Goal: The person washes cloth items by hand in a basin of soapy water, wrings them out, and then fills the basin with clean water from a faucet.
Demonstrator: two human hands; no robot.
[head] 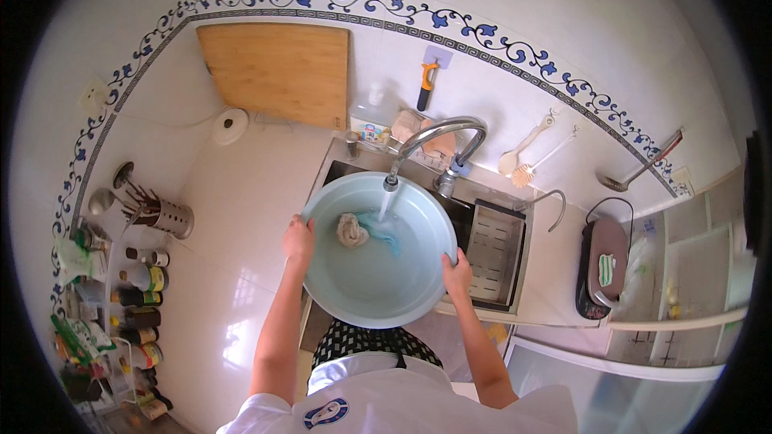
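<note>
A pale blue plastic basin [380,289] is over the sink, tilted or level I cannot tell. My left hand [299,239] grips its left rim, and my right hand [457,272] grips the lower right rim. Water runs from the curved chrome faucet [446,126] into the basin, which holds water. Inside, near the left side, lie a bunched beige cloth [352,230] and a light blue cloth or strip [386,234] touching it. The fingers under the rim are hidden.
Right of the basin, a metal drain tray [491,247] sits in the sink [523,253]. Behind stand a soap bottle [371,120], sponges or cloths [437,141] and a wooden cutting board [283,72]. A utensil holder [175,220] and several bottles [145,277] line the left; a dark lidded appliance [597,265] is right.
</note>
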